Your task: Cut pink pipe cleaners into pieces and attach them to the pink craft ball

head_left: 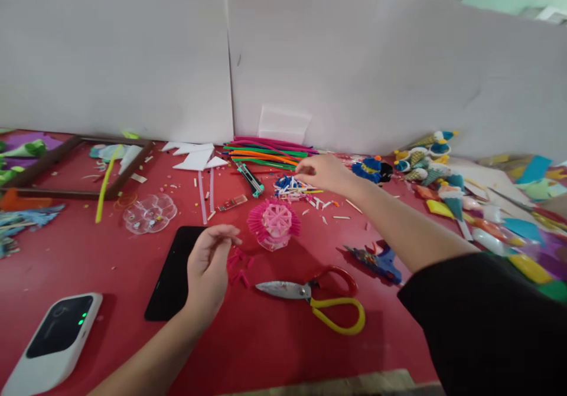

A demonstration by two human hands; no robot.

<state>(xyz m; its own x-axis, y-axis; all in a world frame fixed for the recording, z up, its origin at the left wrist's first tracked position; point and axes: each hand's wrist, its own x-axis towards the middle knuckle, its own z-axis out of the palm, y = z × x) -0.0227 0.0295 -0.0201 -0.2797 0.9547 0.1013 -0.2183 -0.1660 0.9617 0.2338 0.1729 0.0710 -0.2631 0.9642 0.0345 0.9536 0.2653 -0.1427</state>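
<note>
A round pink craft piece (275, 222) with a ring of magenta strips and a lattice top stands mid-table. My left hand (210, 275) hovers left of it, over the edge of a black phone (170, 278) and near small magenta strips (239, 269). Its fingers curl towards the thumb, and anything between them is too small to make out. Beyond the craft piece, my right hand (325, 173) hangs over a pile of small cut sticks (290, 186). Thumb and fingertips come together there, and what they pinch, if anything, does not show.
Scissors (310, 295) lie in front, with a blue glue gun (376, 263) to their right. Behind are a green-and-black cutter (250, 179) and coloured pipe cleaners (266, 151). A clear bead tray (150, 213) and white device (55, 340) are left; cone-shaped crafts (423, 160) crowd the right.
</note>
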